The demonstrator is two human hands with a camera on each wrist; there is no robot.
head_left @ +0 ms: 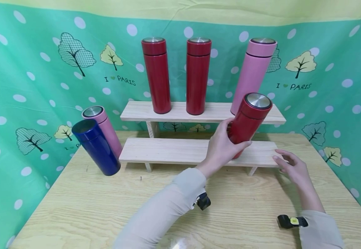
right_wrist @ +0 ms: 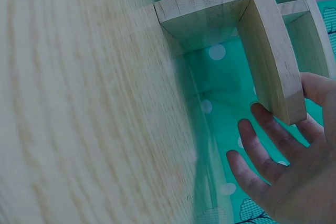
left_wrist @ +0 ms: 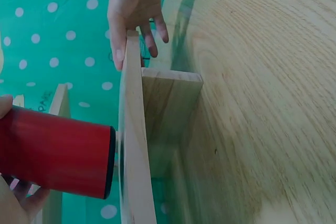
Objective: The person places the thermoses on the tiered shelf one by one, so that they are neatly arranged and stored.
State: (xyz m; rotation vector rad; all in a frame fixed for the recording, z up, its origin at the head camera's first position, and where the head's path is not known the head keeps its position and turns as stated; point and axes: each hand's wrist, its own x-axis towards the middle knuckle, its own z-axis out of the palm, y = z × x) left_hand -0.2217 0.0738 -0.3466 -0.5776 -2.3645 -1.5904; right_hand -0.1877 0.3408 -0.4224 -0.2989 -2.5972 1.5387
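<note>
My left hand [head_left: 222, 141] grips a red thermos bottle [head_left: 249, 119] with a steel-topped lid around its body. The bottle's dark base [left_wrist: 111, 162] is close over the lower wooden shelf [head_left: 164, 150], toward its right part. At the right end of that shelf is my right hand [head_left: 294, 169], its thumb over the board and fingers beneath, pinching the end; the right wrist view shows its other fingers [right_wrist: 252, 140] spread. On the upper shelf [head_left: 177, 107] stand two red bottles, one on the left [head_left: 156, 79] and one mid-shelf [head_left: 198, 79], plus a pink bottle [head_left: 253, 74] on the right.
Left of the shelves, a dark blue bottle [head_left: 97, 148] without a visible steel top stands on the wooden table [head_left: 83, 207], in front of another pink bottle [head_left: 110, 133]. A green dotted curtain [head_left: 74, 90] hangs behind and along both sides.
</note>
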